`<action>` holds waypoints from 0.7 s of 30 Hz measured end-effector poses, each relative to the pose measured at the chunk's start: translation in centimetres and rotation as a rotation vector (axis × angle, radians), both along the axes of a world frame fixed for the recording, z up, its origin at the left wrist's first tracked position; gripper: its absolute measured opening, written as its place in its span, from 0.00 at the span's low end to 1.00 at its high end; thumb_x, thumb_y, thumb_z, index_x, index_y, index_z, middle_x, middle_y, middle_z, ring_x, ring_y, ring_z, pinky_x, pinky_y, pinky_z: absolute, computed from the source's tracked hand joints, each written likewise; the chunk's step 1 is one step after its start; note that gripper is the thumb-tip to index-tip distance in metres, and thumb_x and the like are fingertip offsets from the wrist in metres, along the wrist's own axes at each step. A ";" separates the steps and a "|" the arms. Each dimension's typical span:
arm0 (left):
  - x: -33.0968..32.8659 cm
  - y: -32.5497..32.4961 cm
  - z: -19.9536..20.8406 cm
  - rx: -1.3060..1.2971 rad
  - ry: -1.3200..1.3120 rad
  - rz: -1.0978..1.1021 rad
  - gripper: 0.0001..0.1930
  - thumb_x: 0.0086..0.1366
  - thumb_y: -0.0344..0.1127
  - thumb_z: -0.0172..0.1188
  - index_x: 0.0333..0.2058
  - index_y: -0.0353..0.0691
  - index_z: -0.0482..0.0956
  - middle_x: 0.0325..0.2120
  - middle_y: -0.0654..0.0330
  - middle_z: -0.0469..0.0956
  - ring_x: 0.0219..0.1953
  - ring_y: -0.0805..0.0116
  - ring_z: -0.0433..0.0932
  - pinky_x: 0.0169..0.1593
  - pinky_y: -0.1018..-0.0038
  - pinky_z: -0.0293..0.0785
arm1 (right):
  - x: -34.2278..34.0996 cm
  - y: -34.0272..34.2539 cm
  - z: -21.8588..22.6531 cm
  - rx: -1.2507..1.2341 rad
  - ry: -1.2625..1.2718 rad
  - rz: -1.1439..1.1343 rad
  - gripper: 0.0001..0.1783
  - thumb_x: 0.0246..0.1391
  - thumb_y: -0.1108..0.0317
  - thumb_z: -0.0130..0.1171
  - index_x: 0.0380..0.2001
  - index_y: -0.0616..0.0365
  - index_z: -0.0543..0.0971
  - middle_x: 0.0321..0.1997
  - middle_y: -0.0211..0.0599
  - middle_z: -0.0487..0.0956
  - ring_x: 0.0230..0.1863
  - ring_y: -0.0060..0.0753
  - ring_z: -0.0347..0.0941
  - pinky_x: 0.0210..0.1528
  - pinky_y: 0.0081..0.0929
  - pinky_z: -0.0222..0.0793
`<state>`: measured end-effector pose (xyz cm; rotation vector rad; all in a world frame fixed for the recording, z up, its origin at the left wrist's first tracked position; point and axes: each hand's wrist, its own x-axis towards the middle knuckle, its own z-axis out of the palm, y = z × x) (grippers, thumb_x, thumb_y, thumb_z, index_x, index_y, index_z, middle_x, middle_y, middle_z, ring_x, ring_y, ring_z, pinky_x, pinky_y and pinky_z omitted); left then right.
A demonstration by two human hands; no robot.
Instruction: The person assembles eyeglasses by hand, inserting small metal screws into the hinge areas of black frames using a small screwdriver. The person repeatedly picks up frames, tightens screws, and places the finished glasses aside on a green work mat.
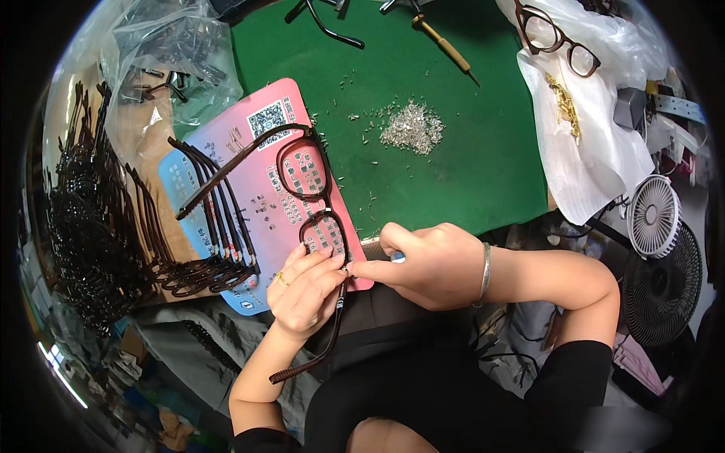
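Observation:
A dark brown eyeglass frame (pixel 327 181) lies partly over a pink-and-blue printed mat, one temple reaching back to the left and the other hanging over the near edge. My left hand (pixel 306 291), with a ring on one finger, grips the frame around its near hinge. My right hand (pixel 430 264) comes in from the right, its index finger stretched to that same hinge. Its other fingers curl around something small, of which only a blue-and-white bit shows. On the mat (pixel 268 192) lie a few tiny metal parts.
A heap of small silver screws (pixel 411 128) sits on the green cloth (pixel 476 181). Dark eyeglass frames (pixel 91 211) pile up at the left. A brass-handled screwdriver (pixel 445 49) lies at the far side. Brown glasses (pixel 555 38) and gold parts (pixel 565 106) rest on white wrapping; a white fan (pixel 653 215) stands right.

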<state>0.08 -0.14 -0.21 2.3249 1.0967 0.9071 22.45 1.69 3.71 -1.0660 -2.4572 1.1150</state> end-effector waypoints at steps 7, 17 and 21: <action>0.2 -0.2 -0.2 -0.002 -0.051 0.026 0.10 0.43 0.24 0.69 0.26 0.40 0.79 0.28 0.61 0.81 0.34 0.65 0.81 0.52 0.64 0.71 | -0.2 0.7 -0.5 0.136 -0.081 0.089 0.22 0.42 0.70 0.56 0.46 0.49 0.72 0.29 0.35 0.69 0.16 0.28 0.72 0.15 0.25 0.68; 0.2 -0.2 -0.7 0.033 -0.091 0.042 0.09 0.44 0.25 0.69 0.23 0.39 0.77 0.27 0.60 0.81 0.32 0.65 0.81 0.52 0.62 0.72 | -0.6 1.1 -0.8 0.074 -0.029 0.096 0.17 0.43 0.71 0.55 0.40 0.55 0.71 0.28 0.38 0.68 0.17 0.36 0.73 0.16 0.32 0.69; 0.4 -0.2 -0.4 0.005 -0.079 0.042 0.08 0.44 0.25 0.68 0.22 0.39 0.76 0.27 0.59 0.81 0.32 0.64 0.81 0.51 0.62 0.72 | -0.5 1.0 -0.6 0.105 -0.057 0.097 0.17 0.43 0.71 0.55 0.40 0.55 0.71 0.28 0.38 0.68 0.17 0.36 0.73 0.16 0.31 0.69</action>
